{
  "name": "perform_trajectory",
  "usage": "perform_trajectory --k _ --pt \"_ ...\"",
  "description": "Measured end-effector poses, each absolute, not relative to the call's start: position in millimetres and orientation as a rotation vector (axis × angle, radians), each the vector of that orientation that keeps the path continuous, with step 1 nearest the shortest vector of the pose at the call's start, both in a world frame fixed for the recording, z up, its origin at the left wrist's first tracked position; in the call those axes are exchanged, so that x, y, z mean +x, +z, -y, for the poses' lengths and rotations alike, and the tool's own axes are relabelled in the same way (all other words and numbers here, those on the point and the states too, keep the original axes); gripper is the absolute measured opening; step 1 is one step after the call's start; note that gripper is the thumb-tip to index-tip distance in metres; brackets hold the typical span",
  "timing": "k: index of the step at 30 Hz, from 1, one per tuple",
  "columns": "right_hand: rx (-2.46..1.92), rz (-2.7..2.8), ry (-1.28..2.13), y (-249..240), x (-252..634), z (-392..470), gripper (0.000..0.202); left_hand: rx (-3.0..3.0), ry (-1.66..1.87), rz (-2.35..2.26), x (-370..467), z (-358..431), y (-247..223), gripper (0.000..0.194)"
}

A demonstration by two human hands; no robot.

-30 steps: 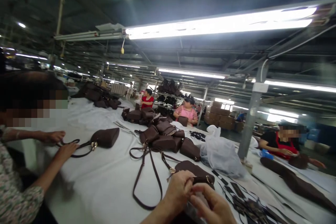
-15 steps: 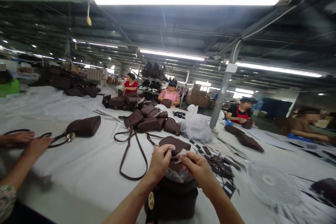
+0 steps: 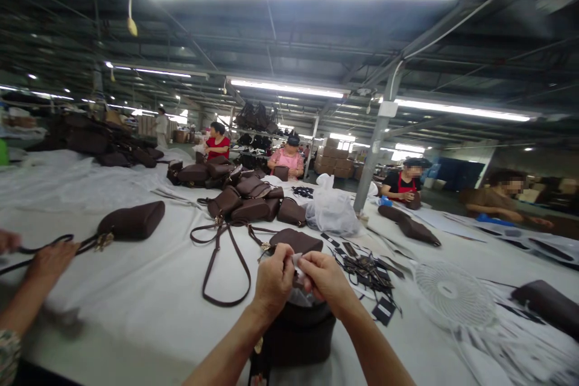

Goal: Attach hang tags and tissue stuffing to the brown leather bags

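My left hand (image 3: 272,277) and my right hand (image 3: 326,280) are close together, both closed in a pinch. Between their fingertips is a small white scrap (image 3: 297,259), thin like tissue or plastic film; I cannot tell which. Directly beneath them stands a dark brown handbag (image 3: 301,338) with its top open and clear plastic film (image 3: 302,298) inside, partly covered by my hands. A gold-coloured round tag (image 3: 259,345) hangs at its left side. Just beyond my fingers lies another brown bag (image 3: 296,240), its strap (image 3: 226,271) looped on the table to the left.
Several brown bags (image 3: 251,210) are piled ahead, beside a white plastic bag (image 3: 332,208). Black hang tags (image 3: 383,310) and a white fan (image 3: 455,294) lie to the right. At left, a co-worker's hands (image 3: 54,259) touch a bag strap. Other people work across the table.
My hands have come closer together; the white bits at their fingertips, apart before, now meet. The view has shifted slightly right. The co-worker's hands at left have moved along the strap.
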State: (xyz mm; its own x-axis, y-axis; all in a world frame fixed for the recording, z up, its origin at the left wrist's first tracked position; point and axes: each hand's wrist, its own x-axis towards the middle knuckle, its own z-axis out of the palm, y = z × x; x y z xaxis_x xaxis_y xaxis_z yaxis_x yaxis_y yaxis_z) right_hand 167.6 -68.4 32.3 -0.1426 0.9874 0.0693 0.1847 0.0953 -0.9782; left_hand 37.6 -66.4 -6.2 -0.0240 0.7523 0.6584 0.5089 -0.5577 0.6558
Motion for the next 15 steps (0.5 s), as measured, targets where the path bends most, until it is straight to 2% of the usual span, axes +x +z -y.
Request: perform_trajectory --k 10,15 --pt "-1.149 1.457 1.198 33.6 165.6 70.1 0.031 2.069 1.623 -1.299 36.9 69.2 -8.0 0.014" --pt "-1.200 1.454 1.060 25.2 161.9 64.4 0.025 2.119 1.619 -1.285 36.3 73.4 -10.4 0.017"
